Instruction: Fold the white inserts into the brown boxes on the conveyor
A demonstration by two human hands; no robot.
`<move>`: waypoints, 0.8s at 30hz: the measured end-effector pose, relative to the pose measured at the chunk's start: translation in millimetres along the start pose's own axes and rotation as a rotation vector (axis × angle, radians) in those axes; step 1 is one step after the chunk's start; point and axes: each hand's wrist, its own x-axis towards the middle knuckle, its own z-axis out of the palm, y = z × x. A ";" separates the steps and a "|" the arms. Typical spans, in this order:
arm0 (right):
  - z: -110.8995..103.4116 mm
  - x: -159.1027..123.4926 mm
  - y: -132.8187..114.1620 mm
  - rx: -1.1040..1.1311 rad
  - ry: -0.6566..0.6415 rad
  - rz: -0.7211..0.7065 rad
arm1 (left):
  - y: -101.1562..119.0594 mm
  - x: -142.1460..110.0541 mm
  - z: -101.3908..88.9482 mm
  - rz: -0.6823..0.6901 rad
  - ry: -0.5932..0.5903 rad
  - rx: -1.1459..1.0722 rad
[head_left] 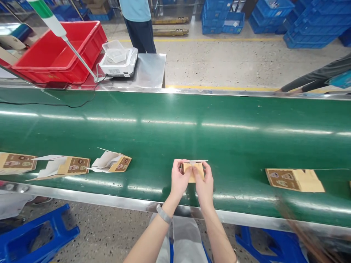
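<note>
Over the green conveyor belt [233, 146], a small yellow-tan carton [195, 177] is gripped from both sides. My left hand [180, 178] closes on its left side, while my right hand [204, 181] closes on the right. Both thumbs press on the near face, close together. A thin pale flap sticks out along the top edge; the carton's far side and its inside are hidden. To the left lie an open carton with white inner flaps [111, 162] and another printed carton [68, 166]. On the right rests a brown-and-tan carton [294, 179].
Beyond the belt stand a red bin [63, 54] and a white scale [119, 62] with a clear tray on it. A person in a light blue shirt [136, 10] stands behind. Blue crates [318, 22] are stacked at the back; blue stools [38, 233] stand below the near metal edge.
</note>
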 end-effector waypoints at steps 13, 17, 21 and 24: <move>-43.0 25.8 -11.4 0.173 -0.112 0.114 | -15.8 -11.4 0.0 0.087 -0.168 0.182; -72.2 -16.9 -19.8 -0.109 0.227 -0.242 | 6.2 -47.0 -60.8 0.339 0.119 0.416; -45.7 -59.6 -16.1 -0.164 -0.059 -0.458 | 30.3 -56.3 -149.3 0.518 0.592 0.493; 21.7 -74.1 -10.0 -0.142 -0.451 -0.444 | 40.9 -33.1 -191.2 0.404 0.531 0.423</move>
